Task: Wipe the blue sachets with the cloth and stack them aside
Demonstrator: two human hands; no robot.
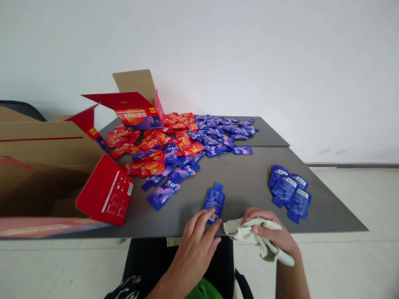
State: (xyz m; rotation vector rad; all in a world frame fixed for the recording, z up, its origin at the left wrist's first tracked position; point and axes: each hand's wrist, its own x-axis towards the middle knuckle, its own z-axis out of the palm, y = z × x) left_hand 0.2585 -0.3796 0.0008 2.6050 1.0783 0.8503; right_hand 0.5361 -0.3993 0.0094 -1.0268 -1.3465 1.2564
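A blue pouch (215,200) lies flat near the front edge of the table, its printed back and barcode facing up. The fingertips of my left hand (198,243) rest on its lower end, with the fingers stretched out. To the right of it, my right hand (274,232) is closed around a crumpled pale green cloth (240,230), which hangs over the table's edge. Farther right lies a small group of blue pouches (291,191), overlapping, with barcodes up.
Red pouches (152,167) and blue pouches (215,133) lie heaped at the back and left of the grey table (246,178). An open red carton (137,114) stands behind them. A larger open carton (106,191) fills the left front. A white wall rises behind.
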